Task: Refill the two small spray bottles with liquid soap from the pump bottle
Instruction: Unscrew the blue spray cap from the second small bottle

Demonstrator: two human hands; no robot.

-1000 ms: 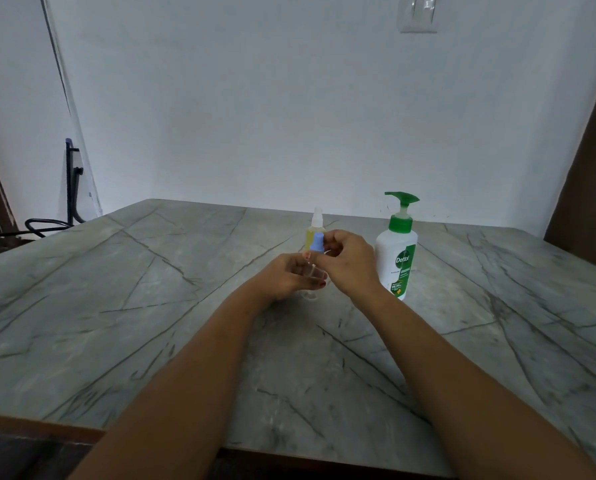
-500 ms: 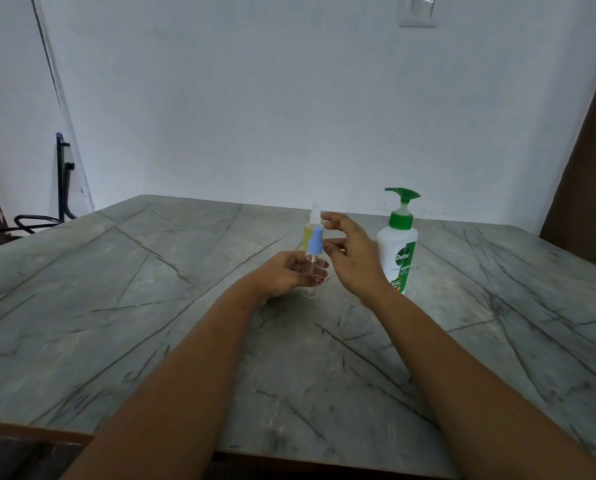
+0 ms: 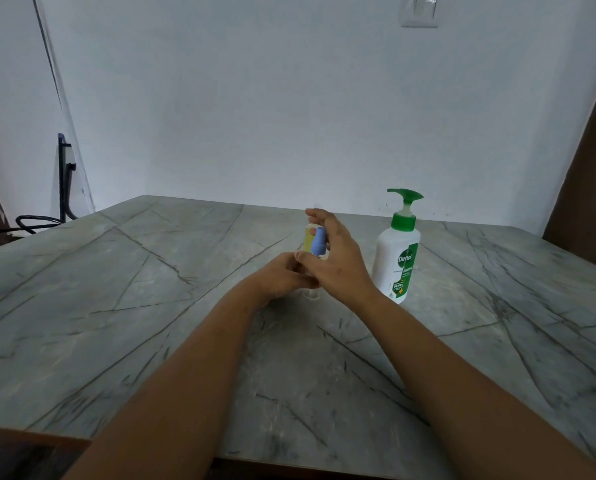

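**Blue spray head under your right fingers: stock at the table**

Item 1. Blue spray head (image 3: 319,241): your right hand (image 3: 341,265) curls round it, one fingertip showing on its far side, the thumb low by its base, the forefinger (image 3: 312,213) lifted above the top. Whether the head is screwed on or loose, you cannot tell from here.

Item 2. Clear spray bottle (image 3: 312,294): directly below your right fingers, upright, its body wrapped in your left hand (image 3: 282,277), whose fingers are closed round it. Only the base shows beneath the two hands, at or just over the tabletop.

Item 3. Yellow spray bottle (image 3: 308,239): just behind your fingertips, upright, partly covered by the blue spray head and your forefinger. Neither hand appears to touch it.

Item 4. Pump bottle (image 3: 398,261): beside the back of your right hand, on its outer side, apart from it. White body, green label, green pump with the spout turned away from your fingers. Standing upright.

Item 5. Grey veined stone table (image 3: 116,306): under both forearms, bearing all three bottles.

Item 6. Outlying: white wall plate (image 3: 419,12) high beyond your fingers; black cable (image 3: 36,221) far out past your left hand, off the table edge.
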